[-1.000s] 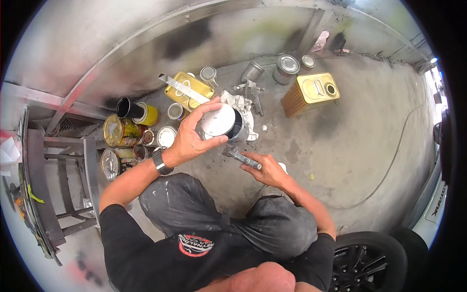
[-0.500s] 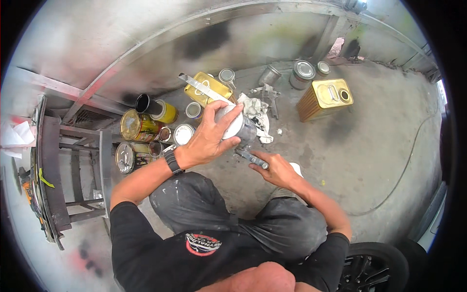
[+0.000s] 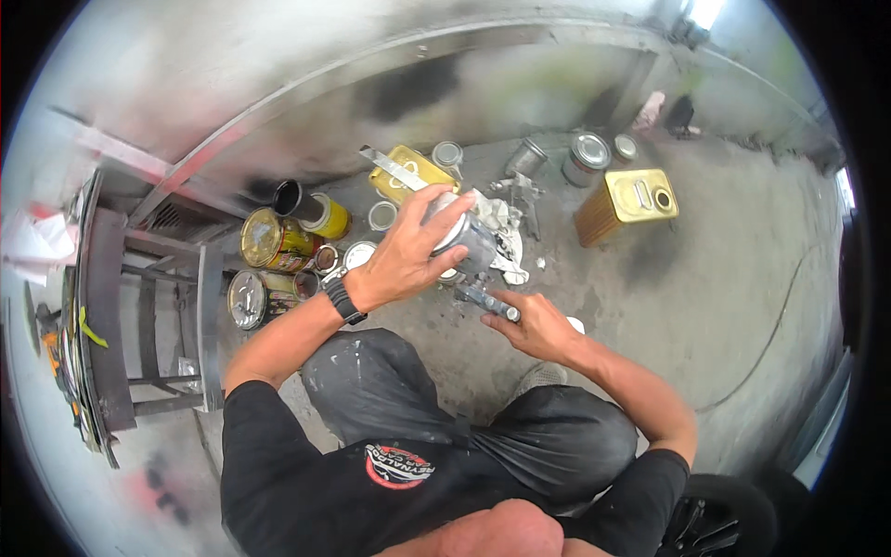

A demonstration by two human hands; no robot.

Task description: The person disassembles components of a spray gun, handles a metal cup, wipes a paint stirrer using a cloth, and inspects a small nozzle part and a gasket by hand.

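The person's left hand [image 3: 408,246] is half open, thumb and fingers spread about one end of a tilted gray cup [image 3: 478,248], held in front of the knees. The right hand [image 3: 531,325] is closed around the handle of a metal spray gun [image 3: 483,298], right by the cup's near side. Beyond are a crumpled rag [image 3: 508,223] and a yellow tin [image 3: 432,170] crossed by a metal strip [image 3: 397,168].

Rag [image 3: 507,221] is lying behind the cup [image 3: 480,249], the tin [image 3: 626,209] standing to their right. Stand [image 3: 210,320] is sitting left of the cans [image 3: 262,239].
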